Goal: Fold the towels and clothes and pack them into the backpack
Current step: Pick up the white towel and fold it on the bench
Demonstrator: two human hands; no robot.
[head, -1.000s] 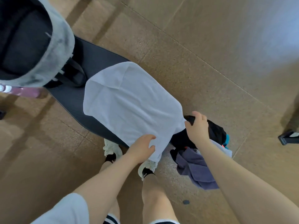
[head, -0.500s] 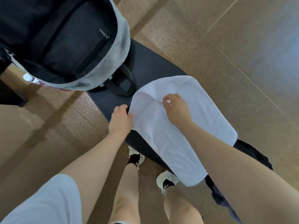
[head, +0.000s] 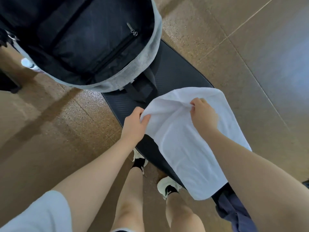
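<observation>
**Both hands hold the white towel's far end**

Your left hand [head: 136, 124] pinches one corner of the white towel [head: 187, 148]. Your right hand [head: 203, 114] pinches the same edge, a bit to the side. The far end is lifted and bunched between them. The rest of the towel lies flat on the black mat [head: 175, 71], and its near end hangs past the mat's edge by your shoes. The grey backpack [head: 150, 51] sits open on the mat just beyond your hands. Bare mat lies between the two. A dark purple cloth [head: 234, 213] lies under your right arm.
</observation>
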